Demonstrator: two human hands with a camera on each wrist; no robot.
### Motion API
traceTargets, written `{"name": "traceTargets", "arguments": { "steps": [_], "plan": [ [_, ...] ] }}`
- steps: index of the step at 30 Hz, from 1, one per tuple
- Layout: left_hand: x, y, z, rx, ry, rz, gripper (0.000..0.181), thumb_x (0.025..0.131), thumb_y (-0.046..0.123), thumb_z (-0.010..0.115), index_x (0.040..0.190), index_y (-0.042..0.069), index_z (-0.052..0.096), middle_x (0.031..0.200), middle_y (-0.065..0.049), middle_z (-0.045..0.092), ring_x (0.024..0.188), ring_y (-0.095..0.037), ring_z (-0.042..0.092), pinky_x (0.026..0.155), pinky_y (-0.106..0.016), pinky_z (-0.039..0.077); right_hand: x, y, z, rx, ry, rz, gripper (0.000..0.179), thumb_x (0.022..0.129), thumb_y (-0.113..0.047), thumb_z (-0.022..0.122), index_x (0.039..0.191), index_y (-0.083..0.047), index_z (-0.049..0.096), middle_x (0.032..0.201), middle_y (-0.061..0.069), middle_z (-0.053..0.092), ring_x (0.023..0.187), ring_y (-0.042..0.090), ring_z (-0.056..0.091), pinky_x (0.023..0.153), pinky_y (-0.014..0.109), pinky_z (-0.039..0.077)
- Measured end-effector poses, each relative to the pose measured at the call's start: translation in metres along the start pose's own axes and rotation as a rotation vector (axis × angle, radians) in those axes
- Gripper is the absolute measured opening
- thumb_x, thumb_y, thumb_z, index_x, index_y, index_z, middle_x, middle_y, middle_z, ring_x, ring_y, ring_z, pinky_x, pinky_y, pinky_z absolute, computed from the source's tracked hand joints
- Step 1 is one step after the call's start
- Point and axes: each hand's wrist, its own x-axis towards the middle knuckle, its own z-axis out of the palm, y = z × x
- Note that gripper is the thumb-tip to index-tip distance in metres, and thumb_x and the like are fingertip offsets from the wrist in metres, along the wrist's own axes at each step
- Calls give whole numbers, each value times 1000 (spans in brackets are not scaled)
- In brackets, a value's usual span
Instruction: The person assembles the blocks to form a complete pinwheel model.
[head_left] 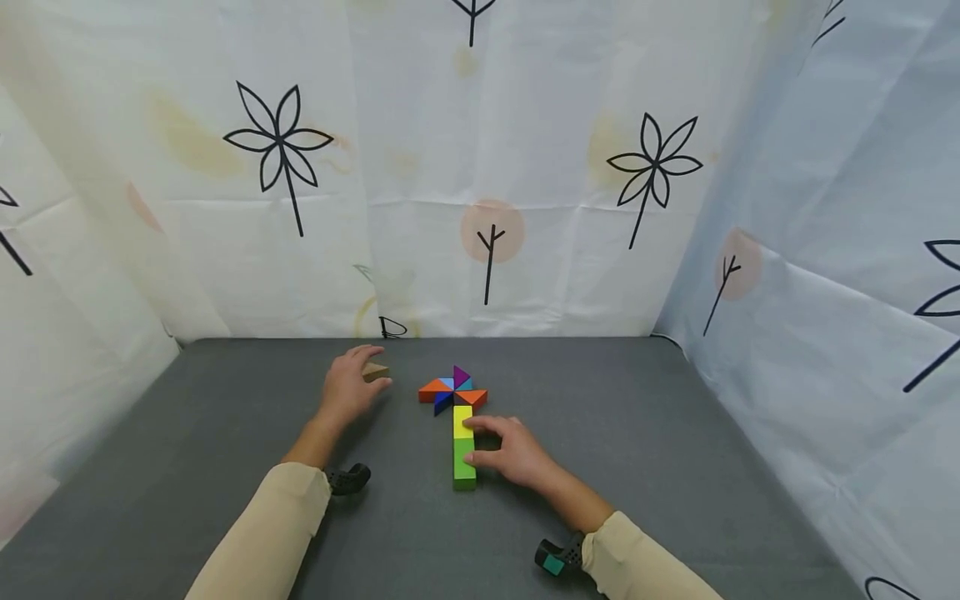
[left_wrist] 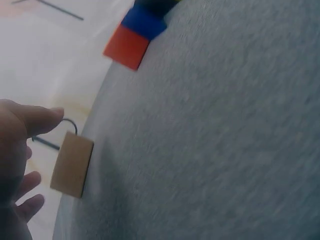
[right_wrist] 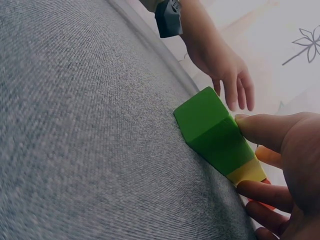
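Observation:
My left hand (head_left: 349, 392) is around a tan wooden wedge block (head_left: 375, 372) at the back left; in the left wrist view the thumb and fingers stand apart from this wooden block (left_wrist: 72, 165). My right hand (head_left: 517, 454) touches a row of two blocks, a yellow block (head_left: 462, 422) and a green block (head_left: 464, 461). One fingertip lies at the yellow one and the thumb at the green one (right_wrist: 215, 125). Just beyond the row lies a pinwheel of triangular blocks, with an orange block (head_left: 432, 389), a purple block (head_left: 461, 377) and blue ones.
The blocks lie on a grey cloth-covered table (head_left: 637, 433). A white curtain (head_left: 555, 250) with printed plants closes off the back and sides. A black strap device (head_left: 349, 479) sits on the left wrist, another device (head_left: 558, 557) on the right.

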Motion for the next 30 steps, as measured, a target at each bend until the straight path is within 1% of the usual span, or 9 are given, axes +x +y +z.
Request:
{"name": "traceTargets", "arguments": {
  "steps": [3, 6, 9, 11, 13, 23, 26, 30],
  "plan": [
    [4, -6, -1, 10, -51, -18, 59, 88, 23, 74, 141, 9, 50, 145, -21, 42, 127, -46, 39, 98, -62, 33, 1, 2, 1, 15, -1, 32, 50, 87, -28, 75, 131, -10, 61, 125, 5, 64, 115, 28, 49, 95, 50, 36],
    [6, -11, -1, -11, -94, -48, 59, 91, 22, 70, 143, 7, 47, 145, -23, 41, 127, -45, 41, 97, -60, 36, 2, 3, 1, 20, -4, 44, 49, 87, -27, 75, 131, -11, 61, 126, 5, 63, 117, 27, 49, 96, 50, 36],
    [6, -14, 0, -30, -120, -88, 56, 93, 21, 67, 143, 5, 47, 144, -24, 43, 125, -43, 44, 95, -58, 38, 2, 3, 1, 23, -9, 44, 49, 87, -26, 75, 132, -11, 61, 126, 5, 63, 117, 27, 49, 97, 50, 35],
    [6, -16, 0, -28, -128, -110, 54, 94, 21, 66, 143, 4, 48, 142, -24, 44, 123, -43, 46, 93, -58, 39, 2, 3, 1, 28, -14, 42, 50, 87, -26, 75, 132, -11, 61, 126, 5, 63, 118, 26, 49, 98, 51, 34],
    [6, -18, 1, -16, -122, -121, 51, 95, 21, 65, 141, 4, 50, 140, -24, 47, 122, -43, 47, 93, -57, 40, 2, 2, 1, 37, -16, 44, 50, 86, -26, 75, 132, -12, 61, 126, 5, 63, 118, 27, 49, 98, 51, 34],
    [9, -20, 6, 18, -55, -112, 38, 92, 12, 67, 129, 2, 61, 126, -23, 59, 108, -40, 57, 88, -53, 44, 1, 2, 1, 49, -19, 45, 50, 86, -25, 76, 132, -11, 61, 127, 4, 63, 119, 28, 47, 98, 52, 34],
    [9, -20, 7, 18, -41, -107, 36, 91, 11, 69, 125, 3, 63, 123, -22, 61, 105, -39, 58, 86, -52, 45, 1, 2, 1, 49, -21, 45, 50, 87, -26, 75, 132, -12, 61, 127, 4, 63, 119, 28, 46, 98, 52, 34],
    [6, -18, 6, -4, -41, -89, 36, 91, 14, 69, 125, 5, 64, 122, -19, 62, 101, -36, 59, 81, -50, 47, 0, 2, 0, 55, -21, 43, 50, 86, -25, 76, 132, -11, 61, 127, 5, 63, 120, 28, 47, 99, 52, 34]
  ]
}}
